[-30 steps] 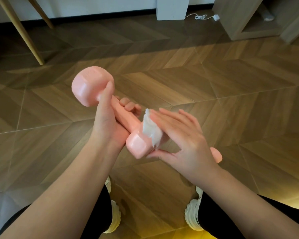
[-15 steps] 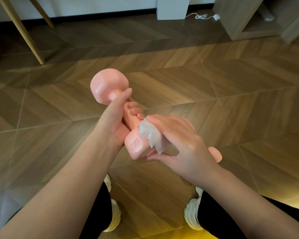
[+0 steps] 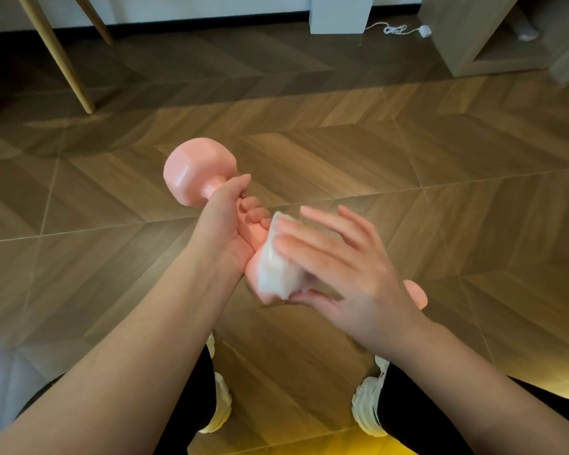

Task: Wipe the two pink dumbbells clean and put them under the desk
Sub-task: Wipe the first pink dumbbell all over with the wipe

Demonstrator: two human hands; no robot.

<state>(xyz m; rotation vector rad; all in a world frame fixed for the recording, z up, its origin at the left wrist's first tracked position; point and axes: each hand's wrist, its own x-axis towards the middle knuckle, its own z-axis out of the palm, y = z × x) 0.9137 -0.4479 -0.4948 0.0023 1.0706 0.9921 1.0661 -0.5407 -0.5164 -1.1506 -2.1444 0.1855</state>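
Note:
My left hand (image 3: 225, 231) grips the handle of a pink dumbbell (image 3: 197, 174), held above the floor with its far head pointing away to the upper left. A white wipe (image 3: 278, 264) covers the dumbbell's near head. My right hand (image 3: 345, 267) presses the wipe against that head, fingers straight and thumb underneath. A second pink dumbbell (image 3: 418, 292) lies on the floor behind my right wrist; only one rounded end shows.
Wooden herringbone floor (image 3: 342, 152) spreads all around. Slanted wooden desk legs (image 3: 58, 57) stand at the far left. A white post (image 3: 339, 9) and a white cable with plug (image 3: 404, 29) lie at the far wall. A wooden cabinet (image 3: 493, 37) sits far right. My shoes (image 3: 368, 405) are below.
The dumbbell has swung so its far head moved right and away. My right hand has slid the wipe over the near head, which it now covers.

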